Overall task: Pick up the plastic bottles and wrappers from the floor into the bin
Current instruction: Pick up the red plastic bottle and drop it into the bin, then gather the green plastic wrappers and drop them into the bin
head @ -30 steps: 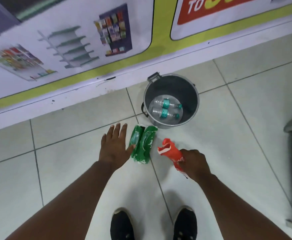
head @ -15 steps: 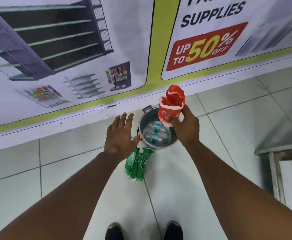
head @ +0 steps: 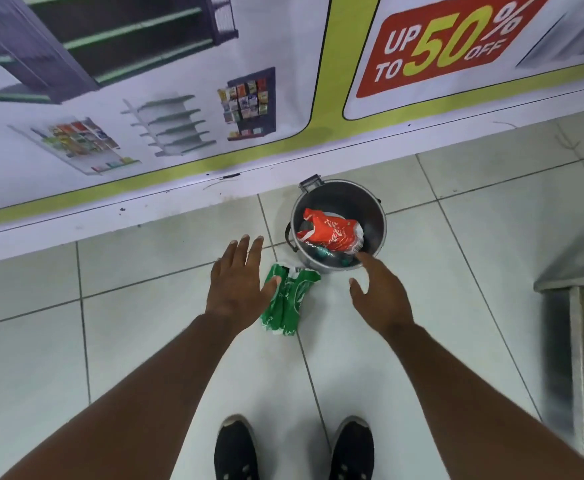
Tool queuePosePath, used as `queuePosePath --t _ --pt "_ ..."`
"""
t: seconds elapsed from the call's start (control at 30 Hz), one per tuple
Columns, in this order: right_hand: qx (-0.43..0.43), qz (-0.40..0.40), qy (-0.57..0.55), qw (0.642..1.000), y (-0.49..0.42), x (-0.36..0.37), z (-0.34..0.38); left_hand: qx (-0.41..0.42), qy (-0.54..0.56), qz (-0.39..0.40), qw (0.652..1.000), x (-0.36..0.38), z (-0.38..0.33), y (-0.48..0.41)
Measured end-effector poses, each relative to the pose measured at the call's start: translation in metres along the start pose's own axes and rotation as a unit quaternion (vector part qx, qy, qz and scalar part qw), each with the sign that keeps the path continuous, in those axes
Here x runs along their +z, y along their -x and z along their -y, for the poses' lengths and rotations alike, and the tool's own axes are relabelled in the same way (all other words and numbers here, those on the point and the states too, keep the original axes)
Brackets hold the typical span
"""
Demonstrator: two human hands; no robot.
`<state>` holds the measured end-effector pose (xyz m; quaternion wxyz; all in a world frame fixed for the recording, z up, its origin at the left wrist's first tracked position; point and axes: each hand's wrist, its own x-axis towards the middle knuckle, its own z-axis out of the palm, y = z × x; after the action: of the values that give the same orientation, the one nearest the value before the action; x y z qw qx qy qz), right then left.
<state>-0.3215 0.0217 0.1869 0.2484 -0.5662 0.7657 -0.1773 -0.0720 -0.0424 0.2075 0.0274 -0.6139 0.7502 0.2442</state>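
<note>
A grey metal bin [head: 380,220] stands on the tiled floor by the wall. Inside it lies a red wrapper [head: 332,232] on top of plastic bottles [head: 328,253], which it mostly hides. A green wrapper [head: 290,303] lies flat on the floor just in front of the bin. My left hand [head: 237,282] hovers open over the green wrapper's left edge. My right hand [head: 379,292] is open and empty, just in front of the bin's near rim, right of the green wrapper.
A printed banner wall [head: 179,116] runs behind the bin. A metal table leg and frame [head: 581,341] stand at the right. My two black shoes [head: 294,448] are at the bottom, on the white floor tiles.
My right hand let go of the red wrapper, which now lies in the bin, and pulled back toward me. My left hand stays open over the green wrapper.
</note>
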Motion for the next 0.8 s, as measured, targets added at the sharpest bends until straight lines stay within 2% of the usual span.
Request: queuePosePath --t 0.07,0.17,0.2,0.27,0.33,0.4,0.6,0.73,0.8 --pt "-0.035 0.018 0.035 0.999 0.008 0.029 0.003 0.002 -0.003 0.003 1.0 0.013 0.013 -0.003" --pt "-0.034 0.116 0.118 0.986 0.014 0.075 0.006 0.012 -0.017 0.007 1.0 0.033 0.034 -0.012" --pt "0.006 0.157 0.134 0.978 0.014 0.093 0.005 0.009 -0.018 0.01 1.0 0.041 0.042 -0.016" --pt "0.155 0.222 0.122 0.955 0.007 0.129 0.003 -0.001 -0.02 0.011 1.0 0.06 0.061 -0.028" --pt "0.285 0.232 0.071 0.927 -0.007 0.175 0.0 -0.012 -0.025 0.013 1.0 0.084 0.086 -0.039" --pt "0.337 0.215 0.046 0.916 -0.021 0.217 0.0 -0.018 -0.034 0.019 0.999 0.104 0.11 -0.048" --pt "0.347 0.198 0.122 0.909 -0.066 0.323 -0.003 -0.016 -0.078 0.035 0.996 0.157 0.171 -0.066" --pt "0.227 0.161 0.261 0.924 -0.073 0.36 -0.017 -0.036 -0.072 0.042 0.996 0.182 0.186 -0.07" --pt "0.161 0.151 0.29 0.931 -0.069 0.357 -0.02 -0.04 -0.063 0.05 0.996 0.187 0.184 -0.065"
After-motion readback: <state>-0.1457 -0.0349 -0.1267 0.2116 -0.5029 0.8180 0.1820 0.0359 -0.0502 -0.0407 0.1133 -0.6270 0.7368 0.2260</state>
